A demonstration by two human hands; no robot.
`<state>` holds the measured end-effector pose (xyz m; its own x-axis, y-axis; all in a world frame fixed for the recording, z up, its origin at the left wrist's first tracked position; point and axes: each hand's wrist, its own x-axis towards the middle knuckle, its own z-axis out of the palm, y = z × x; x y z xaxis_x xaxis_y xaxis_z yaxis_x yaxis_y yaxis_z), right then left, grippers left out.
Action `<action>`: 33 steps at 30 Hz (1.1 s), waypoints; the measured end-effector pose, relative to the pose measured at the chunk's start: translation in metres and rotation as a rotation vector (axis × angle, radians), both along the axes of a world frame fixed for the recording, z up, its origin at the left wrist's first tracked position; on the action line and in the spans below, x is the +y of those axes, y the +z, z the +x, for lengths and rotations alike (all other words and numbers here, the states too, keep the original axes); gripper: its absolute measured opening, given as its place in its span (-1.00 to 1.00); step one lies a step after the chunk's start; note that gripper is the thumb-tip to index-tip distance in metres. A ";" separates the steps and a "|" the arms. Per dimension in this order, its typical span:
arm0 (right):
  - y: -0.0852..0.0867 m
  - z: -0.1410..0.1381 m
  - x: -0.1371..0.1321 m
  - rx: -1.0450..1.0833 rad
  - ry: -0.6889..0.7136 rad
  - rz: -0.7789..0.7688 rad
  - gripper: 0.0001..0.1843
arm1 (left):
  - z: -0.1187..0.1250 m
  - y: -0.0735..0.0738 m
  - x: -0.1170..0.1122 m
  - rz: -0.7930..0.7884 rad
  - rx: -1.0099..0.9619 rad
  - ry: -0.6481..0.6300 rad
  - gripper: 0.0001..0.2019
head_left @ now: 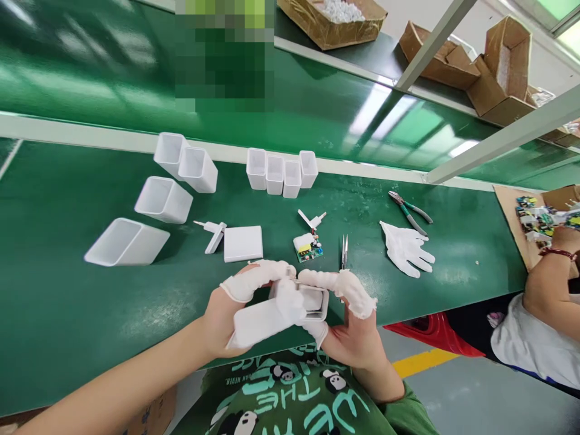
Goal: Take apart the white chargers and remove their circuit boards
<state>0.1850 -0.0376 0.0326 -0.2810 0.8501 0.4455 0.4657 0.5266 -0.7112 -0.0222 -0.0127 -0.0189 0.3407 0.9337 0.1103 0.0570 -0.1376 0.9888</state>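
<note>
White cloth coverings sit on the fingers of both my hands. My left hand (231, 302) is closed around a long white plastic piece (263, 320). Fingers of my right hand (351, 326) wrap an open white plastic housing (325, 301), which has a white part inside. The two pieces meet between my hands; whether they are joined I cannot tell. Small details at my fingertips are hidden. Just beyond are a green circuit board (310, 249) with a white plug part (317, 222) above it, and tweezers (345, 251) near my right fingers.
Several empty white housings (274, 175) stand toward the back, others (131, 241) at left. A closed white box (243, 243) lies beside a plug piece (212, 232). Cutting pliers (410, 211) and a white glove (405, 249) lie right. A person's arm (553, 278) reaches over circuit boards (539, 220).
</note>
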 end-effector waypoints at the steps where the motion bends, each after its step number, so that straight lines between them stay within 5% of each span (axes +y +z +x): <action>1: 0.003 0.004 0.003 -0.011 -0.003 -0.031 -0.43 | 0.000 0.002 0.002 0.067 -0.010 -0.003 -0.60; 5: 0.006 0.033 0.056 0.075 -0.143 -0.048 -0.41 | -0.001 0.017 0.014 0.377 0.206 0.082 -0.50; 9: -0.011 0.079 0.172 0.058 -0.364 -0.110 -0.09 | -0.007 0.025 0.033 0.546 0.616 0.263 -0.57; 13: -0.035 0.107 0.272 -0.193 -0.666 -0.169 -0.09 | -0.027 0.021 0.055 0.451 0.887 0.429 -0.57; 16: -0.039 0.103 0.302 -0.218 -0.683 -0.175 -0.14 | -0.045 0.023 0.066 0.304 0.981 0.402 -0.59; 19: -0.028 0.087 0.289 -0.247 -0.587 -0.132 -0.22 | -0.051 0.027 0.068 0.313 1.013 0.203 -0.46; 23: -0.008 0.069 0.215 -0.375 -0.272 -0.131 -0.60 | -0.041 0.026 0.064 0.404 1.141 -0.032 -0.38; 27: 0.000 0.056 0.122 -0.605 -0.067 -0.192 -0.76 | -0.029 0.019 0.061 0.392 1.188 -0.033 -0.69; 30: -0.009 0.040 0.078 -0.866 -0.159 -0.215 -0.55 | -0.027 0.014 0.060 0.409 1.161 0.044 -0.50; 33: -0.024 0.020 0.065 -1.026 -0.224 -0.209 -0.46 | -0.028 0.013 0.065 0.380 1.046 0.212 -0.33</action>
